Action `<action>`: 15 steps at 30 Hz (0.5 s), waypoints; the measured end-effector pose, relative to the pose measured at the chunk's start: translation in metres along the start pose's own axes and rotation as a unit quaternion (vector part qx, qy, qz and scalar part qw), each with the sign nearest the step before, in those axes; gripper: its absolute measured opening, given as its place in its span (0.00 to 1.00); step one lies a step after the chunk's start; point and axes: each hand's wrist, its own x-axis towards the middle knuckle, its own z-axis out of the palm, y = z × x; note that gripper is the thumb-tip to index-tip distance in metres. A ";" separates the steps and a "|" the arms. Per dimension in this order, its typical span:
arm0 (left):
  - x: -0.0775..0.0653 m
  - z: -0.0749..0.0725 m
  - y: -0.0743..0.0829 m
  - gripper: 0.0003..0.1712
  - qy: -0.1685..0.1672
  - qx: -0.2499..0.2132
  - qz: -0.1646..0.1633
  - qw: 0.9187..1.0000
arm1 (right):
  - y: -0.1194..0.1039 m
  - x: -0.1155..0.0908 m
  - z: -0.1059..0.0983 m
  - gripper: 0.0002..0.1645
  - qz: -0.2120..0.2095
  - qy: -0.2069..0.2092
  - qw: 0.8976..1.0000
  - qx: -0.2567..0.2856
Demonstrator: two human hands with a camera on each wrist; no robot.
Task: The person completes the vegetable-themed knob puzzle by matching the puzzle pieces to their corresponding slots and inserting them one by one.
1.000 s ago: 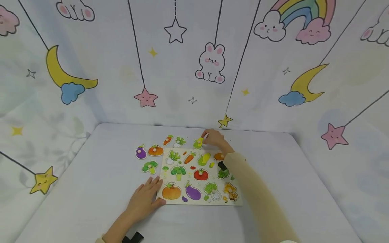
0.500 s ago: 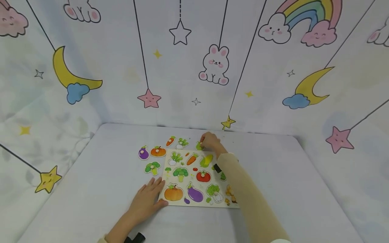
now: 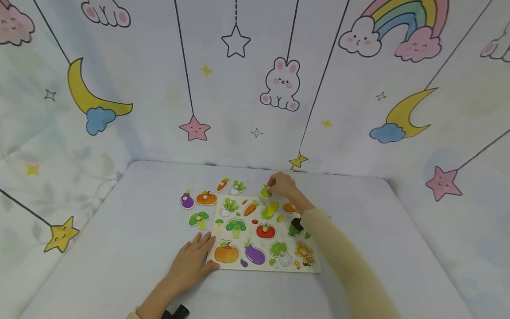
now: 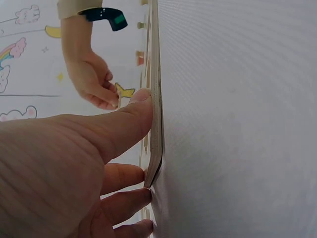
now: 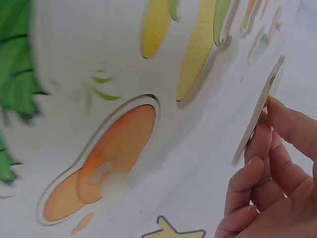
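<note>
My right grip (image 3: pixel 282 184) pinches a corn piece (image 3: pixel 264 192) between thumb and curled fingers, just beyond the far edge of a cream puzzle board (image 3: pixel 249 237) on a white bench (image 3: pixel 99 248). From my right wrist the corn piece shows nearly edge-on, tilted and apart from the board; whether it touches the bench I cannot tell. Compared with half a second ago, the corn piece and my right grip are slightly farther right, and my knuckles hide less of it. A full second ago its yellow part showed clearly from above; now mostly green faces up. My cream sleeve (image 3: pixel 350 261) has also swung right, uncovering the mushroom piece (image 3: pixel 304 253) at the board's near right corner and an orange shape (image 3: pixel 290 207) by the far edge

My left grip (image 3: pixel 190 261) has not moved: it is released, fingers extended along the board's left side, thumb touching the near left corner. Loose pieces lie unchanged beside and beyond the board: eggplant (image 3: pixel 187 200), pumpkin (image 3: pixel 206 198), carrot (image 3: pixel 222 184), radish (image 3: pixel 237 188) and broccoli (image 3: pixel 198 219). A tomato piece (image 3: pixel 265 231) sits mid-board
</note>
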 end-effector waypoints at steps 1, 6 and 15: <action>0.000 0.000 0.000 0.43 0.000 -0.001 0.000 1.000 | 0.001 -0.004 0.000 0.05 -0.003 -0.004 1.000 -0.005; 0.000 0.001 -0.002 0.43 0.001 0.005 0.000 1.000 | 0.005 -0.023 0.005 0.05 -0.006 -0.019 1.000 -0.009; 0.001 0.002 -0.002 0.43 0.007 0.006 0.004 1.000 | 0.009 -0.036 0.019 0.07 0.001 -0.025 0.999 -0.024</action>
